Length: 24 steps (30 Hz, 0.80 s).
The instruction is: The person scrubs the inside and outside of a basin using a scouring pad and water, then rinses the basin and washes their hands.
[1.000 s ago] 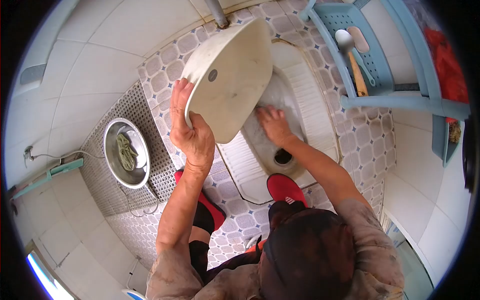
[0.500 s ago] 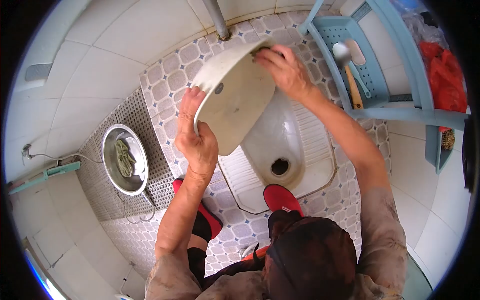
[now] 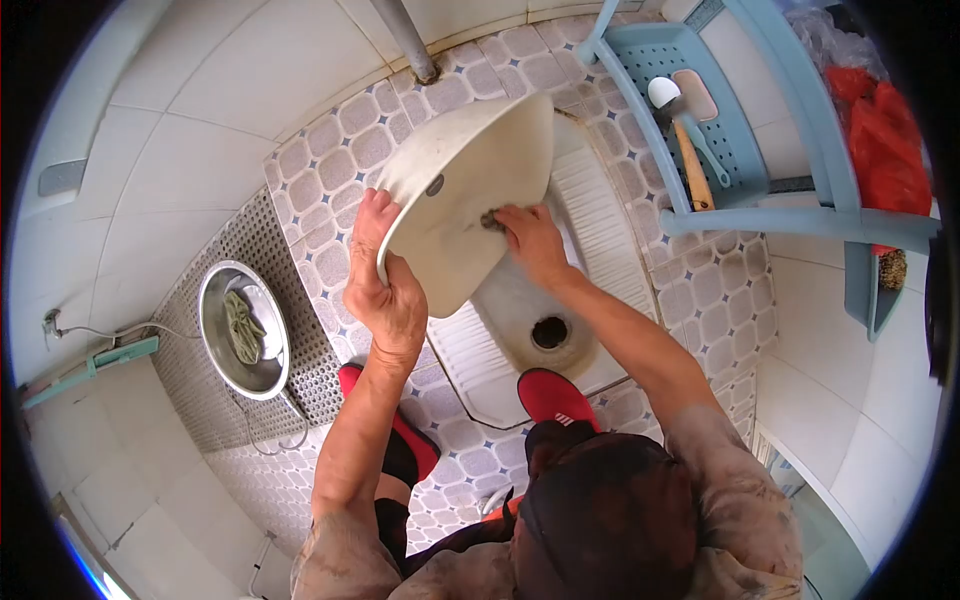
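A large off-white basin (image 3: 445, 235), tilted on its side, is held up over the squat toilet (image 3: 550, 290). Its inner face is turned my way and shows dark smudges and a small dark oval mark. My left hand (image 3: 385, 285) is closed around the basin's left rim, thumb inside and fingers on the outer side. Against the middle of the inner surface, my right hand (image 3: 535, 243) presses a small dark scrubbing pad (image 3: 491, 219); its exact material cannot be made out.
On the left, a metal bowl (image 3: 210, 335) with a green cloth (image 3: 243, 328) stands on a perforated mat (image 3: 175, 385). A blue rack (image 3: 850, 215) at the right carries a basket (image 3: 655, 150) with a wooden-handled tool (image 3: 692, 165). A pipe (image 3: 403, 40) meets the floor behind.
My right hand has moved from the basin's upper rim down to the middle of its inner surface, taking the pad along. The left hand keeps its hold on the rim.
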Available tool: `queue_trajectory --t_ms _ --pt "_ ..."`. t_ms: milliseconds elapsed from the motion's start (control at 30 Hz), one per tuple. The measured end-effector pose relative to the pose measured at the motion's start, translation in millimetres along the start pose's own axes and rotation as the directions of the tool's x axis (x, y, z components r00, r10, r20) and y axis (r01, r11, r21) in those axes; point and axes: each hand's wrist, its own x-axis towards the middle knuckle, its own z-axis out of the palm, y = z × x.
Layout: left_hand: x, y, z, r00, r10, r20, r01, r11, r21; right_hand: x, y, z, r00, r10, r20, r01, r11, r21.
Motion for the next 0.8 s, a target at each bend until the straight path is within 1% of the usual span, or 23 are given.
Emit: queue_trajectory --t_ms 33,100,133,200,233,267,300,333,367,400,433,500,533,567,600,633,667,700,733,767,800 --pt "0 0 0 1.000 -0.002 -0.002 0.002 1.000 0.001 -9 -4 -4 1.000 -0.002 0.002 0.002 1.000 0.000" --pt "0 1 -1 0.998 -0.041 -0.037 0.040 0.999 -0.032 -26 -8 -10 0.994 0.088 0.066 -0.099 0.977 0.190" --pt "0 0 -2 0.999 -0.042 -0.029 0.041 0.999 -0.031 -32 -5 -9 0.993 0.095 0.067 -0.106 0.975 0.193" --pt "2 -3 -6 0.997 0.025 -0.067 -0.022 0.999 0.046 -43 2 -1 0.988 0.151 -0.043 -0.138 0.965 0.223" --pt "3 -4 -7 0.997 0.025 -0.069 -0.021 0.999 0.050 -47 3 10 0.988 0.149 -0.042 -0.136 0.964 0.226" --pt "4 -4 -9 0.997 0.018 -0.075 -0.014 0.999 0.051 -51 3 23 0.986 0.163 -0.026 -0.163 0.986 -0.028" --pt "7 -5 -10 0.997 0.015 -0.082 -0.011 0.999 0.051 -54 3 35 0.984 0.178 -0.019 -0.176 0.944 -0.280" --pt "9 -6 -10 0.996 0.021 -0.086 -0.017 0.998 0.055 -57 4 41 0.985 0.172 -0.023 -0.172 0.945 -0.277" --pt "9 -8 -11 0.997 0.016 -0.081 -0.014 1.000 0.027 -65 4 47 0.984 -0.076 0.163 0.116 0.960 -0.254" --pt "8 -9 -12 0.997 0.006 -0.075 -0.006 1.000 -0.001 -69 2 45 0.888 -0.317 0.335 0.390 0.903 -0.179" --pt "7 -9 -14 0.997 0.000 -0.077 0.000 1.000 0.005 -68 7 43 0.884 -0.320 0.339 0.393 0.903 -0.172" --pt "9 -9 -16 0.996 -0.025 -0.080 0.027 0.999 0.025 -55 22 31 0.930 -0.066 0.361 0.208 0.906 -0.369" --pt "9 -9 -15 0.996 -0.025 -0.081 0.027 0.999 0.027 -47 24 20 0.960 0.012 0.281 0.085 0.940 -0.330" --pt "10 -9 -14 0.991 -0.063 -0.120 0.061 0.998 -0.019 -42 31 18 0.960 0.012 0.281 0.085 0.940 -0.329" --pt "9 -9 -14 0.982 -0.103 -0.157 0.093 0.993 -0.066 -34 34 13 0.939 0.173 0.296 -0.116 0.973 -0.199" --pt "9 -9 -14 0.982 -0.102 -0.159 0.092 0.994 -0.065 -28 34 11 0.887 0.322 0.331 -0.317 0.946 -0.070" --pt "9 -9 -15 0.983 -0.100 -0.155 0.091 0.994 -0.065 -26 32 7 0.888 0.317 0.332 -0.313 0.947 -0.069" --pt "9 -10 -16 0.983 -0.099 -0.155 0.090 0.994 -0.062 -11 10 -17 0.806 0.466 0.366 -0.540 0.831 0.131" --pt "8 -10 -16 0.982 -0.100 -0.163 0.092 0.994 -0.058 4 -10 -36 0.690 0.580 0.432 -0.718 0.625 0.307" --pt "8 -10 -16 0.984 -0.087 -0.155 0.080 0.996 -0.051 15 -24 -45 0.690 0.580 0.433 -0.718 0.624 0.307" --pt "8 -9 -14 0.987 -0.071 -0.145 0.065 0.997 -0.045 26 -37 -50 0.735 0.535 0.417 -0.678 0.556 0.481"
